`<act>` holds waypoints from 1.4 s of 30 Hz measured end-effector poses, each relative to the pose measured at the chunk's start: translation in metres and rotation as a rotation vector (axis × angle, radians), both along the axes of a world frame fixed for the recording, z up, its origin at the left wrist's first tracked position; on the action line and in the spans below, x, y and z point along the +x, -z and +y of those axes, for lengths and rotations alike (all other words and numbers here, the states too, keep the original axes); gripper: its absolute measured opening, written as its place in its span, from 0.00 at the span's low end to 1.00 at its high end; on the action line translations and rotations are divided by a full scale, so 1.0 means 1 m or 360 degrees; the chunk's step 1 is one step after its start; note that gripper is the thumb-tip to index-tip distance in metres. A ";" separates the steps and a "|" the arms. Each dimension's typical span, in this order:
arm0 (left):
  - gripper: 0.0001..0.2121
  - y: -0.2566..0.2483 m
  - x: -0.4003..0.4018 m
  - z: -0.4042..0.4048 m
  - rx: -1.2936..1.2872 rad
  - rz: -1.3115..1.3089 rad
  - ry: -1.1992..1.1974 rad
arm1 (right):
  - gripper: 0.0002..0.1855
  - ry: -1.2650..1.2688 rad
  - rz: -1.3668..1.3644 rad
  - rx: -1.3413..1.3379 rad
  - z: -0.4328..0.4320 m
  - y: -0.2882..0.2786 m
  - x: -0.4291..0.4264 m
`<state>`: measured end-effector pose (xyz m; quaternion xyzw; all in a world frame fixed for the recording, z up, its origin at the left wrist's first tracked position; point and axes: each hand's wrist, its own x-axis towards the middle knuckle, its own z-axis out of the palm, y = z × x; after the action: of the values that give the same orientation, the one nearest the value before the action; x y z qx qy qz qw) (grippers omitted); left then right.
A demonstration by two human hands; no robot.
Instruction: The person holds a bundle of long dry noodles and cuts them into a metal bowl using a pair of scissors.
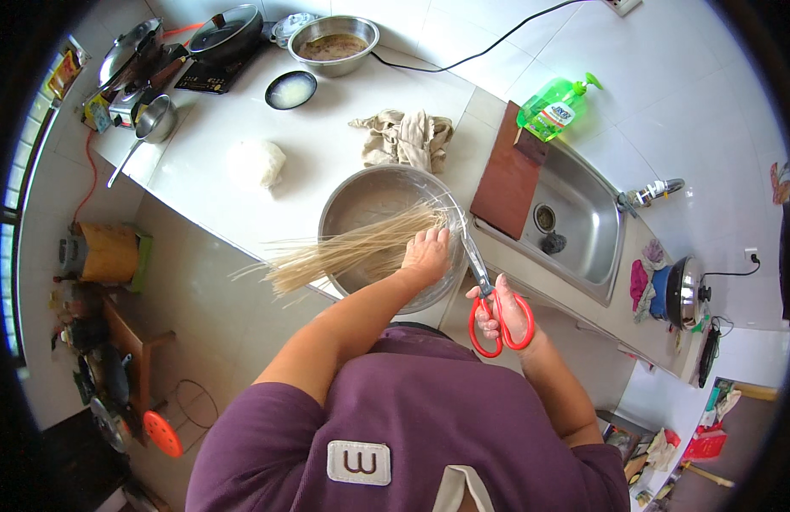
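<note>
A bundle of dried, thin noodles (343,249) lies across a wide metal bowl (363,182), its left ends sticking out over the rim. My left hand (428,256) is closed on the bundle near its right end, inside the bowl. In my right hand (507,313) is a pair of red-handled scissors (519,323), blades pointing up beside the bowl's right rim. Clear plastic wrap seems to lie around the bundle's right end, partly hidden by my left hand.
Behind the bowl lies a crumpled beige cloth (404,141). A white plastic bag (257,163), a small black-rimmed bowl (291,90) and a steel basin with liquid (334,48) stand farther left. To the right are a brown board (507,179), a green soap bottle (551,109) and a sink (580,211).
</note>
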<state>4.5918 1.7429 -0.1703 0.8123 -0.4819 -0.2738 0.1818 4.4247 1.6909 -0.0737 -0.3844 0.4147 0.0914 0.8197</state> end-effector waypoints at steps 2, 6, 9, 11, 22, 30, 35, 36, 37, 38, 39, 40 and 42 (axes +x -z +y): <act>0.25 -0.004 0.004 0.017 -0.0168 0.0001 0.0055 | 0.33 -0.0037 0.0011 -0.0012 0.001 0.003 0.000; 0.16 0.005 0.052 0.067 -0.0269 -0.0401 0.0110 | 0.30 -0.0157 -0.0041 0.0004 0.005 0.004 0.004; 0.10 -0.004 0.096 0.103 -0.0451 -0.0635 -0.0107 | 0.29 -0.0237 -0.0059 0.0021 0.007 0.012 0.006; 0.11 -0.013 0.101 0.113 -0.0320 -0.0585 -0.0166 | 0.29 -0.0285 -0.0028 0.0036 0.008 0.022 0.010; 0.12 -0.003 0.085 0.104 -0.0052 -0.0800 0.0011 | 0.30 -0.0349 0.0067 -0.0012 0.021 0.026 0.021; 0.06 -0.016 0.094 0.095 -0.0128 -0.0625 0.0100 | 0.28 -0.0284 0.0005 0.0020 0.022 0.032 0.010; 0.08 -0.025 0.102 0.081 0.0176 -0.0288 -0.0014 | 0.28 -0.0353 0.0072 -0.0023 0.027 0.029 0.015; 0.08 -0.027 0.103 0.077 0.0251 -0.0246 -0.0047 | 0.28 -0.0359 0.0072 -0.0025 0.027 0.029 0.016; 0.09 -0.028 0.107 0.075 0.0261 -0.0199 0.0022 | 0.27 -0.0366 0.0071 -0.0026 0.027 0.030 0.016; 0.10 -0.028 0.112 0.073 0.0271 -0.0153 0.0089 | 0.27 -0.0374 0.0071 -0.0027 0.027 0.031 0.016; 0.10 -0.029 0.116 0.071 0.0281 -0.0104 0.0156 | 0.27 -0.0377 0.0061 -0.0024 0.027 0.033 0.016; 0.11 -0.031 0.119 0.068 0.0342 -0.0093 0.0224 | 0.27 -0.0382 0.0051 -0.0021 0.027 0.034 0.016; 0.12 -0.037 0.125 0.062 0.0467 -0.0070 0.0360 | 0.27 -0.0380 0.0034 -0.0015 0.027 0.036 0.017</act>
<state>4.7173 1.8047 -0.1328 0.7765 -0.5288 -0.3422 0.0188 4.4417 1.7176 -0.1093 -0.4340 0.3752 0.1904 0.7967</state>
